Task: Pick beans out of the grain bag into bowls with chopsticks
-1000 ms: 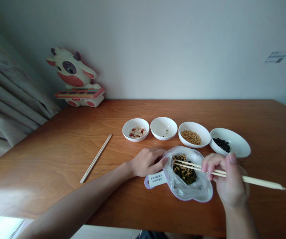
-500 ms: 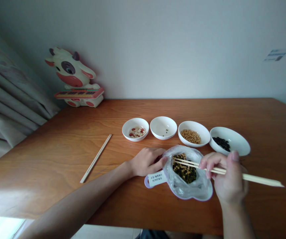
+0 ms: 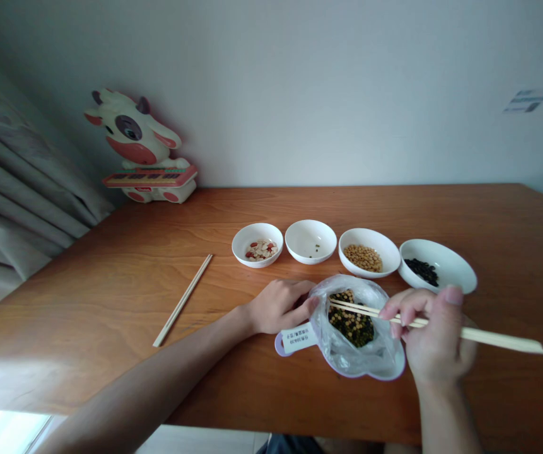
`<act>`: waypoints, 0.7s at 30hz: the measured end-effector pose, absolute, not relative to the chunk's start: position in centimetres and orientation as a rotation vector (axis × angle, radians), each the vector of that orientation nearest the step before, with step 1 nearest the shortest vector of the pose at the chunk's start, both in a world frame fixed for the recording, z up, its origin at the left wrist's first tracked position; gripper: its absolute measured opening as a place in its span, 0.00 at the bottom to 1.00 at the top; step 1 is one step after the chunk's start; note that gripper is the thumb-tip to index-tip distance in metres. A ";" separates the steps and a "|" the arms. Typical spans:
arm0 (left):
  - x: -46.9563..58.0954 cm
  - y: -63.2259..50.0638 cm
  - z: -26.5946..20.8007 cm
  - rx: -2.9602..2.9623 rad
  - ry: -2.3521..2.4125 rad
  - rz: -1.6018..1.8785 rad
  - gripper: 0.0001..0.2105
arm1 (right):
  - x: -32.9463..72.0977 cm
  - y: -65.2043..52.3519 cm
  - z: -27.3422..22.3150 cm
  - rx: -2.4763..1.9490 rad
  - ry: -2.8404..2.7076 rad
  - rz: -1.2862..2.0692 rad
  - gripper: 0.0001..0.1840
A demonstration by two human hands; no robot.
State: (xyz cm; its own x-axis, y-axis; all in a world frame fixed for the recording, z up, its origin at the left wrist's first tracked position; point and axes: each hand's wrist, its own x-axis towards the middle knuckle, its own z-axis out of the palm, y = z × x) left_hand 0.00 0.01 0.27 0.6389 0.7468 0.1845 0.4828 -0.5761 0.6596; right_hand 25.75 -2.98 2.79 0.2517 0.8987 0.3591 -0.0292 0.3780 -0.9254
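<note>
In the head view, a lilac-rimmed tray [image 3: 397, 372] with a labelled handle [image 3: 298, 337] is lined with a clear plastic bag [image 3: 335, 353]. Mixed beans [image 3: 351, 328], pale yellow and dark green, lie inside the bag. My left hand [image 3: 284, 307] pinches the left edge of the bag between thumb and fingers. A pair of wooden chopsticks [image 3: 498, 339] is in my right hand [image 3: 434, 334], which is closed around them. Their tips touch the beans at the upper left of the heap; whether they hold a bean is too small to tell.
Behind the tray stand white bowls: one with peanut-like pieces [image 3: 240, 249], one with a few green bits [image 3: 299, 243], one with yellow beans [image 3: 389, 246], one with black beans [image 3: 460, 274]. Another chopstick pair [image 3: 183, 299] lies left. A cow toy keyboard [image 3: 148, 157] stands against the wall.
Almost nothing differs. My right hand and the chopsticks have shifted very slightly, with the tips still among the beans. My left hand stays at the bag's edge.
</note>
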 end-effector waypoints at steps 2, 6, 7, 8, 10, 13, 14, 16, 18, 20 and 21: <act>0.0 0.0 0.3 2.288 0.963 0.601 0.16 | 25.9 -2.9 2.9 -0.945 -1.129 0.800 0.38; 0.0 0.0 0.1 2.289 0.977 0.590 0.16 | 26.5 -2.8 2.9 -0.902 -1.198 0.840 0.39; 0.0 0.0 0.1 2.292 0.979 0.591 0.16 | 26.7 -2.8 2.9 -0.894 -1.220 0.851 0.40; -0.1 0.0 0.0 2.294 0.980 0.592 0.16 | 26.7 -2.8 2.8 -0.884 -1.241 0.862 0.40; 0.0 0.0 0.0 2.296 0.984 0.589 0.16 | 26.8 -2.8 2.8 -0.864 -1.280 0.884 0.40; 0.0 0.0 -0.1 2.292 0.992 0.577 0.17 | 26.8 -2.8 2.7 -0.842 -1.315 0.923 0.39; 0.0 0.0 0.0 2.293 0.996 0.577 0.17 | 26.7 -2.8 2.7 -0.836 -1.322 0.937 0.38; 0.0 0.0 0.0 2.296 0.998 0.579 0.16 | 26.7 -2.8 2.6 -0.827 -1.328 0.955 0.38; 0.0 0.0 0.0 2.298 1.000 0.580 0.16 | 26.7 -2.8 2.6 -0.822 -1.329 0.962 0.38; -0.1 0.0 0.1 2.298 1.010 0.581 0.17 | 26.7 -2.9 2.7 -0.823 -1.329 0.961 0.38; -0.1 -0.1 0.1 2.297 1.014 0.581 0.17 | 26.7 -2.9 2.7 -0.824 -1.332 0.960 0.38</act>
State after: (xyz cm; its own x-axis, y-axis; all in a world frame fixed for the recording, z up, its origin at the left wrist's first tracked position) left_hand -0.07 -0.06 0.08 0.6205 0.7676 0.1607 0.5265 -0.5596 0.6400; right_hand 26.70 -2.88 2.70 -0.0087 0.9148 0.4037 -0.0936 0.4012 -0.9112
